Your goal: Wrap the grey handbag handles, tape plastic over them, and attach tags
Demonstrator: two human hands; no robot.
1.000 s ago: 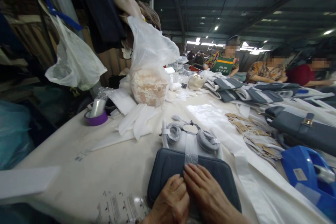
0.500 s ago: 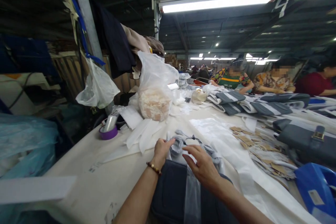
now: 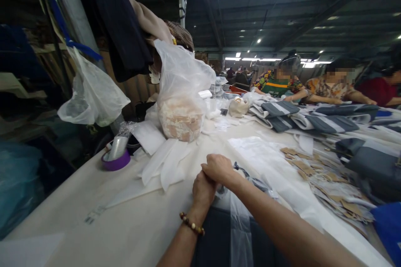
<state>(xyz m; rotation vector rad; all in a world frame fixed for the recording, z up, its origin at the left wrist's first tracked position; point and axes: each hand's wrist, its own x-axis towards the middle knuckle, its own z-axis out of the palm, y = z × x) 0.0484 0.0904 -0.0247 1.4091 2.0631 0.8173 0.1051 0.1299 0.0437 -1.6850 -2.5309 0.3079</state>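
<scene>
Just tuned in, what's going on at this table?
A person's bare left hand and right hand are bunched together at the far end of a dark blue-grey bag; whether they grip anything is hidden. A translucent plastic strip lies across the bag, and a grey strap shows beyond the right forearm.

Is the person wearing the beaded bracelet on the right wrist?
No, the beaded bracelet circles the wrist of the left hand.
</scene>
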